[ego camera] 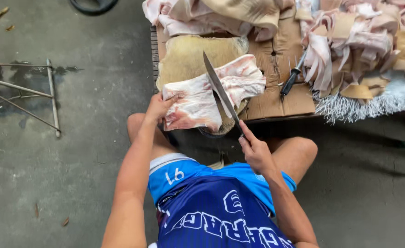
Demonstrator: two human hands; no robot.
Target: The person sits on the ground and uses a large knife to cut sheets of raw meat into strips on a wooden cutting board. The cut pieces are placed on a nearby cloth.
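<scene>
Your right hand [256, 154] is closed in a full grip around the handle of a long knife [220, 92]. The blade angles up and away from you, its edge resting across the slab of raw meat [202, 98], a position that lets the length of the steel do the slicing. Your left hand [159, 106] presses on the slab's left end, fingers curled over the edge, which pins the soft piece against the pull of the blade. The slab is pale pink and white, fatty, glossy and limp, draped over a tan, rounded block [184, 57] that raises it off the surface. Beneath lies flattened brown cardboard [276, 98] on a low bench. A second, dark-handled tool [290, 82] lies to the right, near a heap of cut strips [358, 41], pink with tan skin. More uncut pieces [202, 16] are stacked at the far edge. The floor [74, 151] is rough grey concrete.
</scene>
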